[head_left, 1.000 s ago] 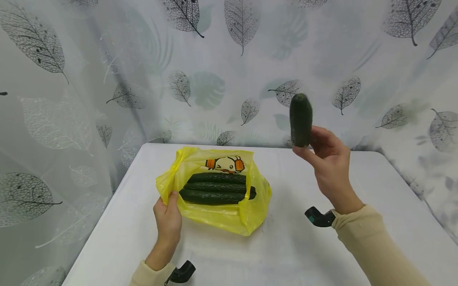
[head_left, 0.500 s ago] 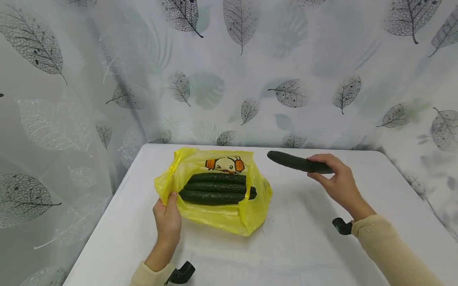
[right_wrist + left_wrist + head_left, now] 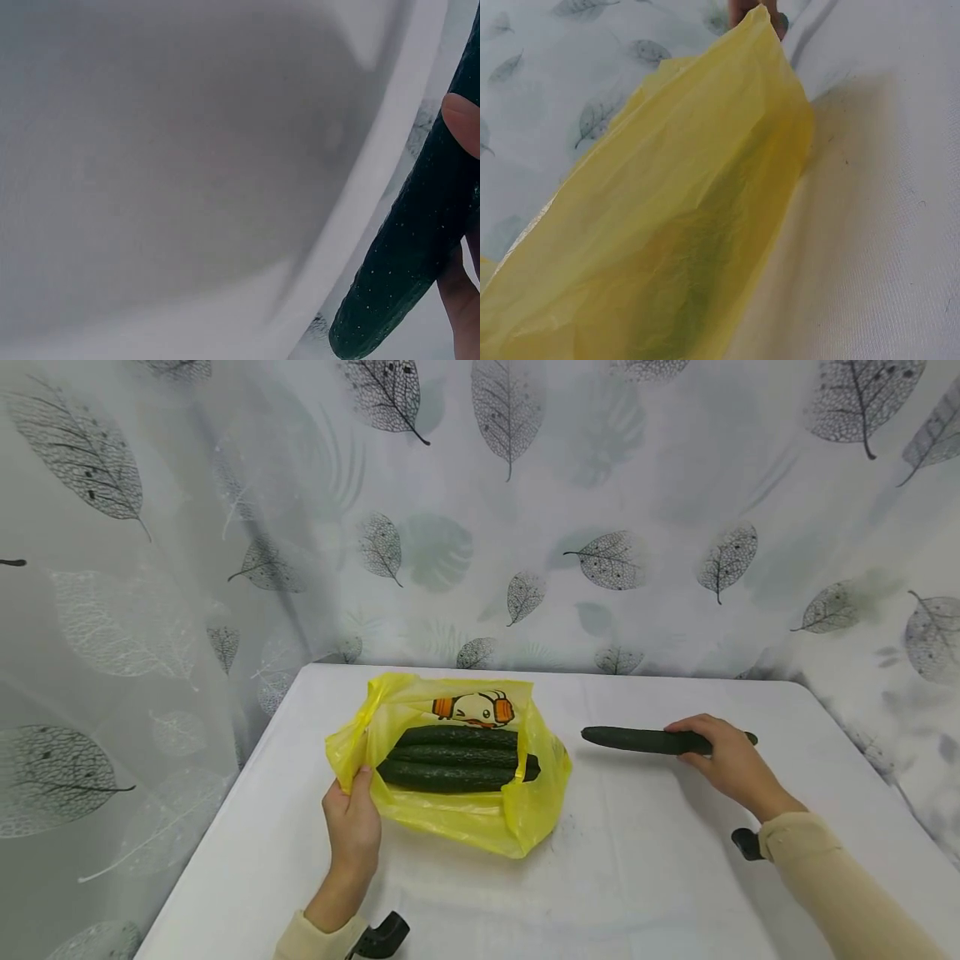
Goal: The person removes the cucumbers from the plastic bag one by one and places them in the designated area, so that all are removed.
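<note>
My left hand (image 3: 352, 827) pinches the left edge of a yellow plastic bag (image 3: 457, 822) with a cartoon duck print. Through its open mouth several dark green cucumbers (image 3: 450, 756) show, lying side by side. To the right of the bag, my right hand (image 3: 727, 764) grips one more cucumber (image 3: 626, 739) near its right part, thumb on one side and fingers on the other. It is held roughly level over the table, its far tip pointing left. The right wrist view shows this cucumber (image 3: 409, 247) close up. In the left wrist view the yellow bag (image 3: 667, 210) hides the cucumbers inside.
A white-covered table (image 3: 600, 877) lies under everything, with rounded far corners. Behind it and along the sides hangs a pale curtain (image 3: 480, 543) printed with leaves. Small black wrist devices sit at both cuffs, such as the left device (image 3: 382, 935).
My right hand has come down and to the right with the cucumber, which has turned from upright to level. The left hand and the bag have stayed in place.
</note>
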Demonstrator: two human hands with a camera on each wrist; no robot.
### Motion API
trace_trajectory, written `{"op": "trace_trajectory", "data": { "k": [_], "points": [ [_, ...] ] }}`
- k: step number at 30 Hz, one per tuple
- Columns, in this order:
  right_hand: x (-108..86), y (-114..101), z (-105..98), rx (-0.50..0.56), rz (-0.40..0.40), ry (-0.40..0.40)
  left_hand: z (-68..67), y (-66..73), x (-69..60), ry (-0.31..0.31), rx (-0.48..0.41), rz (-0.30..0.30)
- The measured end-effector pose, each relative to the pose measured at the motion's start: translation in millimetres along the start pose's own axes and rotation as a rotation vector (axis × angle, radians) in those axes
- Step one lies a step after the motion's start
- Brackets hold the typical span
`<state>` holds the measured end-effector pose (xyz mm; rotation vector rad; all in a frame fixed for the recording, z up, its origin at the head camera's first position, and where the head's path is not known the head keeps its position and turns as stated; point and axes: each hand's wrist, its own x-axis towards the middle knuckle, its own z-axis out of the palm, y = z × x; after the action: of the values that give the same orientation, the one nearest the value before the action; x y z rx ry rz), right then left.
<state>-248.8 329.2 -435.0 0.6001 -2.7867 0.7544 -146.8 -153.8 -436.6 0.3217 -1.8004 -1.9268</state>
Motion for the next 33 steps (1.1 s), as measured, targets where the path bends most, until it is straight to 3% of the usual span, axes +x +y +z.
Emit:
{"op": "trace_trajectory", "data": {
  "k": [13, 19, 33],
  "points": [
    [-7.4, 20.4, -2.8, -0.014, 0.062, -0.1, -0.5, 1.9, -3.1, 0.002, -0.013, 0.007],
    [-6.8, 26.3, -3.1, -0.012, 0.11, -0.164, -2.5, 1.1, -3.5, -0.035, -0.013, 0.003],
    [-0.8, 25.3, -2.3, -0.041, 0.116, -0.211, -2.0, 0.8, -3.8, -0.058, -0.023, 0.005]
  ]
}}
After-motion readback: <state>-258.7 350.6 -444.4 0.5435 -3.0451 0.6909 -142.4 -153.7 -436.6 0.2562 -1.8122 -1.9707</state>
